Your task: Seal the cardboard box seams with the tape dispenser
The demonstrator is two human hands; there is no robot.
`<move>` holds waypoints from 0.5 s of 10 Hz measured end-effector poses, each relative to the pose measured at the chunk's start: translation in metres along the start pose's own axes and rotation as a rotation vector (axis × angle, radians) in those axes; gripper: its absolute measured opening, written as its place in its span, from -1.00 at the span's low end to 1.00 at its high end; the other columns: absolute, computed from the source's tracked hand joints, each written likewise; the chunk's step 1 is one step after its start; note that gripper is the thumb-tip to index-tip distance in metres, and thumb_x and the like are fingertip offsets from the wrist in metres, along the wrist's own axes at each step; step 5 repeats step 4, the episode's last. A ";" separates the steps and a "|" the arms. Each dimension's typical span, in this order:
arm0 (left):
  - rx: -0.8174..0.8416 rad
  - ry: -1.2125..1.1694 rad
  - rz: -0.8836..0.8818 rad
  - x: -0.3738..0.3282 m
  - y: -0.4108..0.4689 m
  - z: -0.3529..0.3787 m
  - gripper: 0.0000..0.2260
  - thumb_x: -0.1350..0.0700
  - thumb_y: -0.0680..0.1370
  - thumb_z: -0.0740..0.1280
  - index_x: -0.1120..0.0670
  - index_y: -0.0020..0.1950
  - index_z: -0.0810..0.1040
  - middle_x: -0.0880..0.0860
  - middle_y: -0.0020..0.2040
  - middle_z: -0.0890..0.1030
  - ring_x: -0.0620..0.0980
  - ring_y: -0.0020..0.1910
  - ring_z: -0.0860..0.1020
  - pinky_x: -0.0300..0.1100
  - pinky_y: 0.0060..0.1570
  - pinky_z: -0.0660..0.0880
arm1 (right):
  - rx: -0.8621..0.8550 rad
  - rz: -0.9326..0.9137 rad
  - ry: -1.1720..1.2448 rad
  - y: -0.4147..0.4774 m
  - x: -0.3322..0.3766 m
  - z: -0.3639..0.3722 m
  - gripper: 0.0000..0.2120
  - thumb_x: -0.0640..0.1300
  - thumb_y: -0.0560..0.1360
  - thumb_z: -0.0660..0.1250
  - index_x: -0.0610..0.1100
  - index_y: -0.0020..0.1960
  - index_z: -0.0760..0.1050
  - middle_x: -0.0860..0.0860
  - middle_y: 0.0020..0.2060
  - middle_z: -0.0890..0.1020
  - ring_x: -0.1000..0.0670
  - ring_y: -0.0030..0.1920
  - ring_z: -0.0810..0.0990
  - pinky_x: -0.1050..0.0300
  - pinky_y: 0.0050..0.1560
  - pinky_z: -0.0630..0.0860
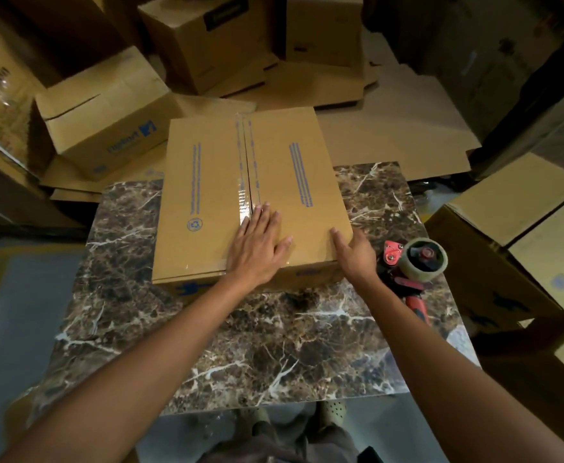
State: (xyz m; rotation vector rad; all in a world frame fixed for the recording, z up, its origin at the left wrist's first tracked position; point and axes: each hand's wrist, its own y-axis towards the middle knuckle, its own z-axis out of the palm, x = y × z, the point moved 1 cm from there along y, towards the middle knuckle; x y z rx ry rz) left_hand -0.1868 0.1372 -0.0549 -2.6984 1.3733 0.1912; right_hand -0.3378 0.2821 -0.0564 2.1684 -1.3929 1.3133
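A closed cardboard box (207, 182) with blue print lies on the marble table (240, 345). Clear tape runs along its centre seam (246, 182). My left hand (257, 245) lies flat and spread on the box top, over the near end of the taped seam. My right hand (357, 252) rests on the box's near right corner, thumb on top, fingers down the side. The red tape dispenser (414, 265) with a roll of clear tape lies on the table just right of the box, held by neither hand.
Cardboard boxes surround the table: one at the left (107, 118), several at the back (203, 38), more at the right (514, 235). Flattened cardboard sheets (391, 128) lie behind the table. My feet (330, 412) show below the near edge.
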 end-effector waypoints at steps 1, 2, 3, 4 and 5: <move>-0.002 -0.009 -0.006 0.001 -0.001 -0.002 -0.38 -0.26 0.61 -0.22 0.05 0.58 0.02 0.07 0.59 -0.04 0.00 0.57 -0.09 0.00 0.54 -0.09 | 0.057 -0.021 -0.043 0.004 -0.001 -0.002 -0.49 0.20 0.59 0.18 -0.14 0.37 0.42 -0.13 0.23 0.61 -0.20 0.22 0.57 0.02 0.13 0.46; 0.009 -0.052 -0.015 -0.004 -0.006 -0.008 -0.34 -0.28 0.58 -0.27 0.05 0.58 0.01 0.06 0.60 -0.03 -0.01 0.57 -0.09 -0.07 0.52 -0.17 | 0.146 -0.049 -0.159 0.004 0.001 -0.010 -0.43 0.22 0.59 0.14 -0.19 0.40 0.33 -0.19 0.28 0.55 -0.25 0.25 0.53 -0.05 0.15 0.46; -0.032 -0.075 0.003 -0.003 -0.001 -0.030 -0.27 -0.33 0.54 -0.31 0.06 0.59 -0.04 0.06 0.60 -0.10 -0.02 0.57 -0.14 -0.05 0.53 -0.16 | 0.087 -0.290 -0.284 0.011 0.015 -0.023 -0.34 0.22 0.61 0.07 -0.21 0.53 0.13 -0.24 0.47 0.31 -0.24 0.45 0.32 -0.14 0.32 0.39; -0.203 -0.096 0.032 -0.008 0.010 -0.065 -0.31 -0.29 0.60 -0.19 0.12 0.59 -0.05 0.06 0.60 -0.05 -0.03 0.58 -0.14 0.02 0.54 -0.01 | -0.029 -0.494 -0.379 0.017 0.049 -0.049 -0.34 0.20 0.63 0.04 -0.17 0.57 0.03 -0.17 0.57 0.09 -0.14 0.57 0.06 -0.12 0.49 0.23; -0.203 -0.096 0.032 -0.008 0.010 -0.065 -0.31 -0.29 0.60 -0.19 0.12 0.59 -0.05 0.06 0.60 -0.05 -0.03 0.58 -0.14 0.02 0.54 -0.01 | -0.029 -0.494 -0.379 0.017 0.049 -0.049 -0.34 0.20 0.63 0.04 -0.17 0.57 0.03 -0.17 0.57 0.09 -0.14 0.57 0.06 -0.12 0.49 0.23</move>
